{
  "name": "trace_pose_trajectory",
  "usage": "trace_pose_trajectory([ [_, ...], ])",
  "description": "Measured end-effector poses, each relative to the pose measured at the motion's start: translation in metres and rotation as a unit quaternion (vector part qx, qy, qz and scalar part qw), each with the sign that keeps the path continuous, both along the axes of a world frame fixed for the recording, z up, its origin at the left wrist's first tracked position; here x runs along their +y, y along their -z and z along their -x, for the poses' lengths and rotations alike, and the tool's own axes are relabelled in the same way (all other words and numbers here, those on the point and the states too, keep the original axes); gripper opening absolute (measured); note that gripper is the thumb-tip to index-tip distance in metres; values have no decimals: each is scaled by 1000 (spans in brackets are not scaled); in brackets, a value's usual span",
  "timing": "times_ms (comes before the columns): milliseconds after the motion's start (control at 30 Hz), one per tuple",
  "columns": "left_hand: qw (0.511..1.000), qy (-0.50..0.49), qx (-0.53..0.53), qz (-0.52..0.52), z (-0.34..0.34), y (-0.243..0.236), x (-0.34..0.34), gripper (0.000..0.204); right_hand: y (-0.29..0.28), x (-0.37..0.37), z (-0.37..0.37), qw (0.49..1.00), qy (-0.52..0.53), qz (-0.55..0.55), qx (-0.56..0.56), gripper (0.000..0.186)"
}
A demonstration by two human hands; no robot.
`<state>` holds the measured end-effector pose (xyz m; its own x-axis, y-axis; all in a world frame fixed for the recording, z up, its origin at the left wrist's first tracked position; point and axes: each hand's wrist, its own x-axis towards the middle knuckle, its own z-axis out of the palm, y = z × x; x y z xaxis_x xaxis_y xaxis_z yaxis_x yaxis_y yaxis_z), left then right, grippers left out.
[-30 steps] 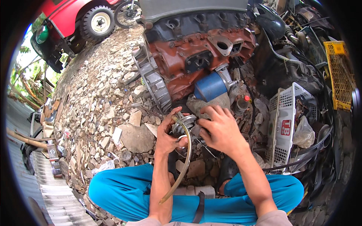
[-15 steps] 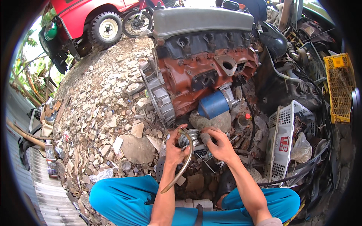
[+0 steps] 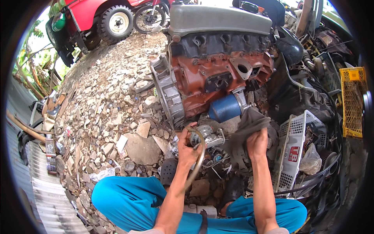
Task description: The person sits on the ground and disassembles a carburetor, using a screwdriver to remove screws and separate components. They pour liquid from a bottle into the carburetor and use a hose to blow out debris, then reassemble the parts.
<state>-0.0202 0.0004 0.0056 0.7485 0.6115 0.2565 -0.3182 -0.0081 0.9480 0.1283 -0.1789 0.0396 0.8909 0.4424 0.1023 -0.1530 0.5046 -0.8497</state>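
My left hand (image 3: pixel 187 148) is closed round a silvery metal engine part (image 3: pixel 209 137), round at one end with a bracket-like arm at the other. A bent, brownish hose (image 3: pixel 200 158) runs from it down past my wrist. In my right hand (image 3: pixel 257 144) a dark grey rag (image 3: pixel 249 126) is bunched up, its edges blurred by motion, just right of the metal part. Ahead stands a large engine (image 3: pixel 189 76) with a reddish-brown block and a blue cylindrical filter (image 3: pixel 225 108) low on its side. Small metal pieces (image 3: pixel 219 158) lie below my hands.
Stones and rubble (image 3: pixel 97 105) cover the ground at left. A white plastic basket (image 3: pixel 286 156) stands tilted at right, with a yellow crate (image 3: pixel 352 103) beyond. Corrugated metal sheets (image 3: pixel 48 195) edge the left side. A red vehicle (image 3: pixel 93 15) and a motorcycle (image 3: pixel 150 19) stand behind.
My right hand has left the metal part, moved right and now holds the dark rag. The left hand keeps the part, which is now more exposed. The view has shifted slightly.
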Motion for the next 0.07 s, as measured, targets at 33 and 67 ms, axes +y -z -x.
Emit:
trace_pose_trajectory([
  [33,999,-3,-18,-41,-1,0,0,69,1,-7,-2,997,17,50,-61,62],
  [67,996,-5,-36,-81,-2,1,0,67,2,-8,-2,997,17,52,-61,62],
])
